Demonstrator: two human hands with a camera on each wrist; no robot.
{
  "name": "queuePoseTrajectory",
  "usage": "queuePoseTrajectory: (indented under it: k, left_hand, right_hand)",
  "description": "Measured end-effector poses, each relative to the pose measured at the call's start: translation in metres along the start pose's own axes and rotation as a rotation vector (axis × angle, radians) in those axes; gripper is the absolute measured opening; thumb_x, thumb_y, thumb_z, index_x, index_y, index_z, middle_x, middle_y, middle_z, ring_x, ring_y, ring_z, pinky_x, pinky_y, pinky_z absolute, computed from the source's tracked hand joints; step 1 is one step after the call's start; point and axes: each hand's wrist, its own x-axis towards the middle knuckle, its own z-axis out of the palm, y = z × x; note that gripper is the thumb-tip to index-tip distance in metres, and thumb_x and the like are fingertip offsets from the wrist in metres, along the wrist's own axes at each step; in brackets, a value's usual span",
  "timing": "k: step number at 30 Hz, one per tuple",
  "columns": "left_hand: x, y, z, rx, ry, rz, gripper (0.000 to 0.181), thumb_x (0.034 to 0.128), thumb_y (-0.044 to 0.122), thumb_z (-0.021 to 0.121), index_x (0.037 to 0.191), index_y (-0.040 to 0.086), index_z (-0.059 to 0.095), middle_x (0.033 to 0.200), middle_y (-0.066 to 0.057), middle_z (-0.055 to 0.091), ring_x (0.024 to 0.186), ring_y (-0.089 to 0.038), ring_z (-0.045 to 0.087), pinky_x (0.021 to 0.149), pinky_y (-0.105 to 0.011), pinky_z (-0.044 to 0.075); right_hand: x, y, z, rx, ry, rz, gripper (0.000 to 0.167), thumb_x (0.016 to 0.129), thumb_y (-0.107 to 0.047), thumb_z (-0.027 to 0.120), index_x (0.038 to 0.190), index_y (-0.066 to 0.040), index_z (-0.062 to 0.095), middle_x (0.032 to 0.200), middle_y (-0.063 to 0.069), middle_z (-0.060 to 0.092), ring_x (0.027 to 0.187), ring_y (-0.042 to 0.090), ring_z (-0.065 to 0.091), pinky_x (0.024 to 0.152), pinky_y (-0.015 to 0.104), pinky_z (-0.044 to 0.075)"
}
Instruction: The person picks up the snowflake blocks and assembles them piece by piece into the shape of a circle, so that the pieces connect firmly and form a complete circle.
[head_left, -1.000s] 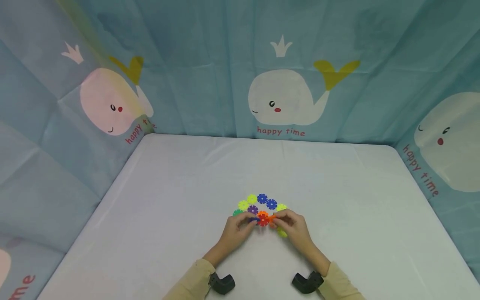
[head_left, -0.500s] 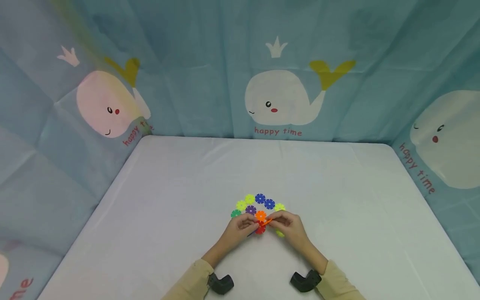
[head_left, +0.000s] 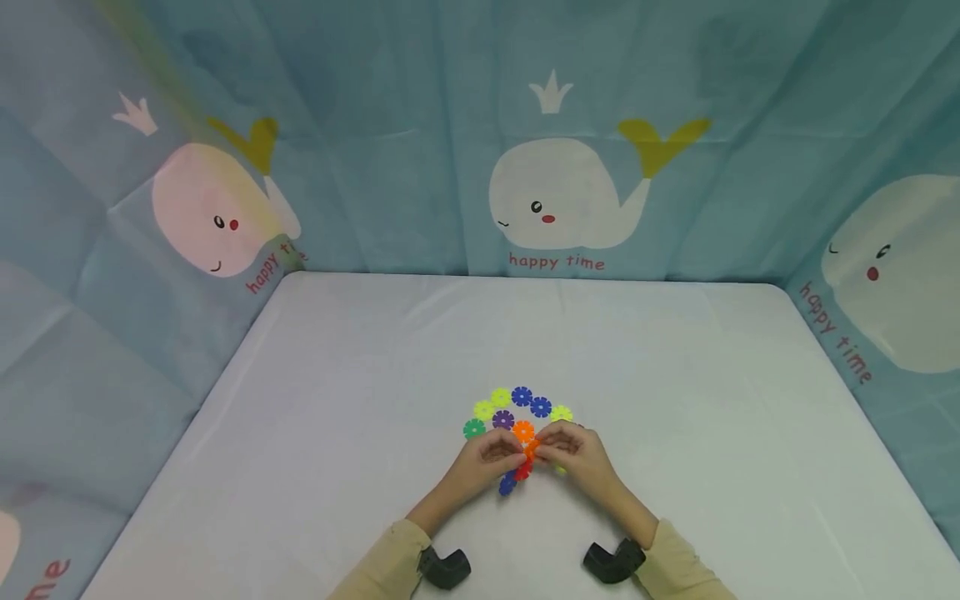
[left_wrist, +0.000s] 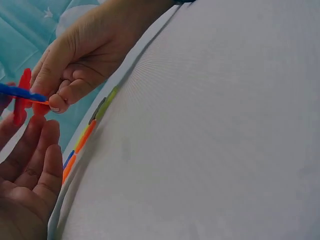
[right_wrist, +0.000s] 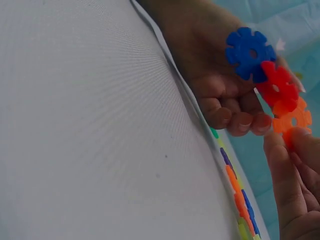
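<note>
The left hand (head_left: 480, 461) seemingly pinches the middle of a chain (head_left: 524, 472), probably light, stiff and best gripped across flat faces, above the white table (head_left: 390, 358): blue disc (right_wrist: 243, 56), red disc (right_wrist: 285, 95), then orange disc (right_wrist: 284, 122), pinched by the right hand (head_left: 577, 454).

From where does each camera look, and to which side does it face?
Head: worn on the head, facing forward and down at the table; left hand, right hand and sleeves show.
Left wrist: worn there, facing that hand's work; left hand at lower left, right hand above.
Right wrist: worn there, facing that hand's work; right hand at lower right, left hand above.
Both wrist views share blue disc, red disc and orange disc.
</note>
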Motion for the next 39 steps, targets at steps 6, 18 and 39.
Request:
queuePoseTrajectory:
  k: [6,18,39]
  left_hand:
    - [0.000,-0.003,-0.002,0.111,0.033,0.166,0.007,0.0838,-0.001,0.060,0.089,-0.004,0.059,0.085,-0.012,0.060,0.078,-0.015,0.056,0.072,-0.029,0.048]
    - [0.001,-0.004,-0.005,0.063,0.144,0.146,0.003,0.0831,-0.007,0.057,0.085,-0.009,0.057,0.081,-0.017,0.059,0.071,-0.013,0.055,0.066,-0.026,0.049]
    - [0.002,0.000,-0.001,0.009,0.176,-0.094,0.008,0.0841,-0.002,0.058,0.079,-0.008,0.058,0.076,-0.013,0.062,0.064,-0.014,0.058,0.062,-0.022,0.048]
  right_hand:
    - [0.001,0.010,-0.004,-0.023,-0.024,0.011,0.011,0.079,0.012,0.059,0.090,0.009,0.059,0.081,0.019,0.063,0.065,0.030,0.061,0.057,0.035,0.051]
    - [0.003,-0.006,-0.029,-0.705,-0.153,0.331,0.023,0.067,-0.012,0.077,0.081,-0.008,0.059,0.072,-0.005,0.049,0.064,0.011,0.044,0.058,0.026,0.041]
    - [-0.003,0.002,-0.009,-0.113,0.013,-0.023,0.016,0.073,0.020,0.060,0.084,0.010,0.055,0.077,0.023,0.061,0.066,0.036,0.062,0.059,0.031,0.051]
